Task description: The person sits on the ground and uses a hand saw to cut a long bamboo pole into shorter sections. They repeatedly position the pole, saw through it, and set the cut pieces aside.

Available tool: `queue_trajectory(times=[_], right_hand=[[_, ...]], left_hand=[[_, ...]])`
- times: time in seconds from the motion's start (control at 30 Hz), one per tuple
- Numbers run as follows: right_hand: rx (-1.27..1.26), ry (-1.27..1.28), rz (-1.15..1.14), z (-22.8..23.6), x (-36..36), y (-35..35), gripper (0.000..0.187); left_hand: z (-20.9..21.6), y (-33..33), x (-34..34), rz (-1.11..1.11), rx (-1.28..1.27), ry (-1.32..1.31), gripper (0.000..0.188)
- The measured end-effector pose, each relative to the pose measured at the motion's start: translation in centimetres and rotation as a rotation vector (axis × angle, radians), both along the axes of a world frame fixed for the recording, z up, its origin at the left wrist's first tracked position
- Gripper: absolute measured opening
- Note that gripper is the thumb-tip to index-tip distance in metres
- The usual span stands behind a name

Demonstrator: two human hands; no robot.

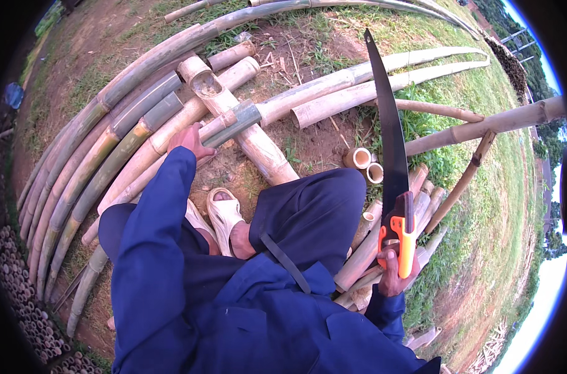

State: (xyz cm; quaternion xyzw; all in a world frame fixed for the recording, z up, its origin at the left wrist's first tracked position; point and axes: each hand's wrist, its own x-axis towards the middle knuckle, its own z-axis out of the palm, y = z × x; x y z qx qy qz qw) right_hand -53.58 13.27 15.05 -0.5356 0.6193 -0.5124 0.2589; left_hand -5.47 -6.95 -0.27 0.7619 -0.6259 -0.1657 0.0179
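Observation:
In my right hand is a hand saw with an orange and black handle. Its long dark blade points up and away from me, clear of the bamboo. My left hand grips a bamboo pole at left of centre, its fingers partly hidden behind the sleeve and the pole. That pole lies across a thick bamboo piece with a notch cut near its far end. Beyond my left hand, more pale poles stretch off to the far right.
Long bamboo poles lie curved along the left. Short cut tubes stand beside my right knee, with several cut lengths piled near them. A branching pole frame rises at right. Stacked tube ends fill the lower left.

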Motion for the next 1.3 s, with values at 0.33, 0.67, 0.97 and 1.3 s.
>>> queue_trajectory(times=[0.33,0.67,0.97,1.3], right_hand=[[0.249,-0.303,0.43,-8.1,12.7,-10.9,0.022],[0.142,-0.092,0.549,-11.1,14.3,-11.8,0.014],[0.222,0.034,0.61,-9.9,12.5,-9.4,0.014],[0.156,-0.028,0.623,-10.8,16.5,-14.4,0.014]], left_hand=[[-1.2,0.4,-0.1,-0.062,-0.148,-0.036,0.095],[-1.5,0.4,-0.5,-0.038,-0.123,-0.12,0.091],[-1.4,0.3,-0.4,-0.029,-0.123,-0.125,0.087],[-1.5,0.0,-0.1,-0.043,-0.138,-0.113,0.084]])
